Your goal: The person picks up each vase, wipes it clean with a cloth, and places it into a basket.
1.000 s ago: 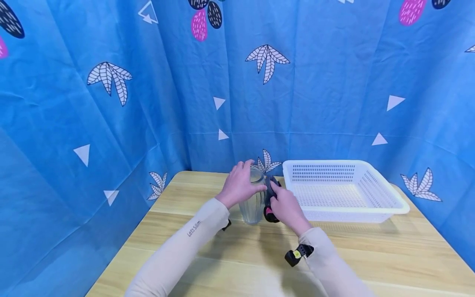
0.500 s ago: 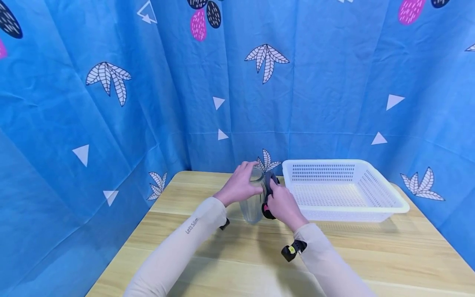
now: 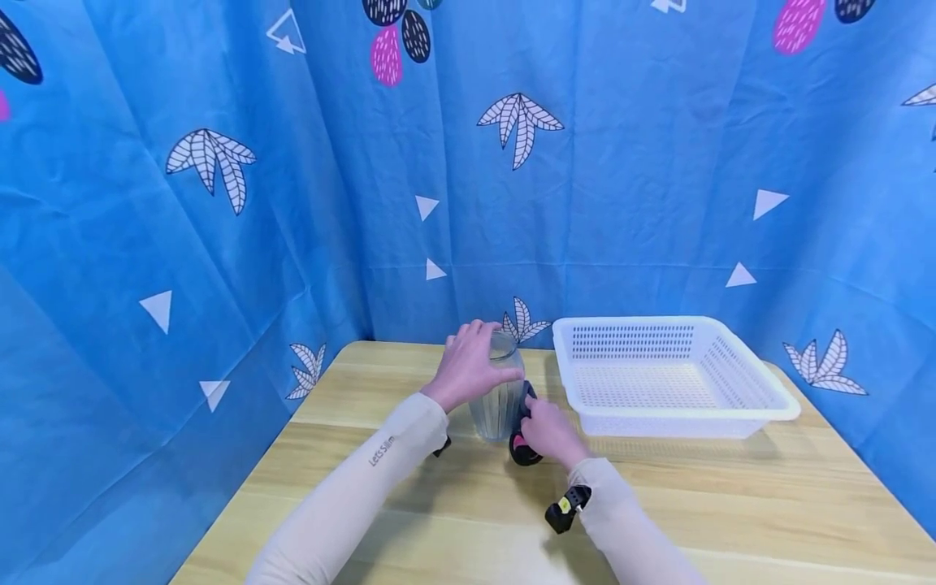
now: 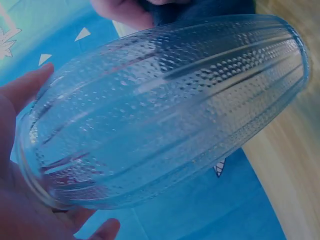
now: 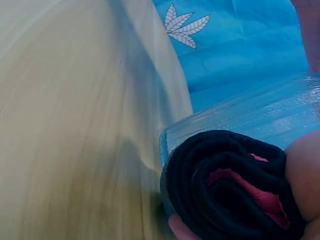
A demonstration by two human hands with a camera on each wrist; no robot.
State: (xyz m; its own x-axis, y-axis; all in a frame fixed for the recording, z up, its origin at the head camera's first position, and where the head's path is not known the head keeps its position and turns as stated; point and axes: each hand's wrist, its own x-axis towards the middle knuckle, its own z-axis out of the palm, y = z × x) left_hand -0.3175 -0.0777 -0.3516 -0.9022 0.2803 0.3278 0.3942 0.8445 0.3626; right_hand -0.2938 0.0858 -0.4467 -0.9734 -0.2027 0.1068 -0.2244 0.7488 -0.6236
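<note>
A tall clear glass vase (image 3: pixel 494 413) with ribbed, dimpled sides stands on the wooden table. Around its upper end, close to the rim, my left hand (image 3: pixel 470 367) grips it, thumb on the near side. The left wrist view shows the vase (image 4: pixel 165 110) tapering toward its base. My right hand (image 3: pixel 552 431) holds a rolled dark cloth (image 3: pixel 523 450) against the vase's right side, low down. Pink lining shows in the folds of the cloth (image 5: pixel 220 170) in the right wrist view. Most of that hand's fingers are hidden there.
A white perforated plastic basket (image 3: pixel 665 418) sits at the back right of the table (image 3: pixel 439 520), just beyond my right hand. Blue patterned curtain (image 3: pixel 468 203) hangs behind and to the left of the table.
My right hand has slid down the vase's side with the cloth, from near the top toward the base. The left hand keeps its grip at the upper end.
</note>
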